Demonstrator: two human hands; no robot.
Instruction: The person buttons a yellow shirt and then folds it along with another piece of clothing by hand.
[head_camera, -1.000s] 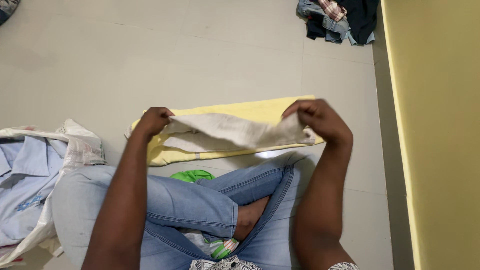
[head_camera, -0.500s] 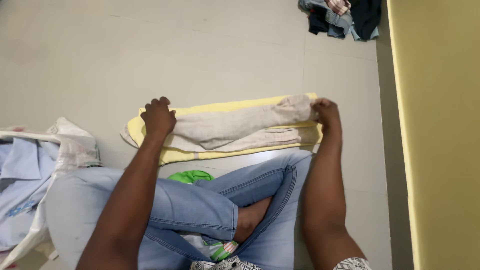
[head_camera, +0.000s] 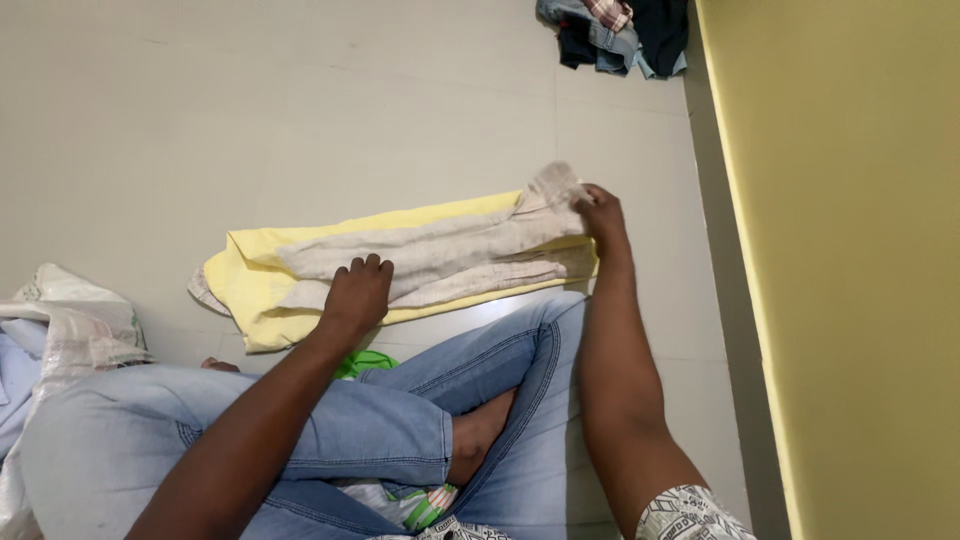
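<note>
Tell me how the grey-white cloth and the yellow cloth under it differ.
The grey-white cloth is pale, rumpled and narrow; the yellow cloth is bright, smoother and wider, showing past it on every side. The grey-white cloth lies on top, pressed by the left hand and pinched at its end by the right hand; the yellow cloth lies beneath, on the floor. Both are stretched out lengthwise.
</note>
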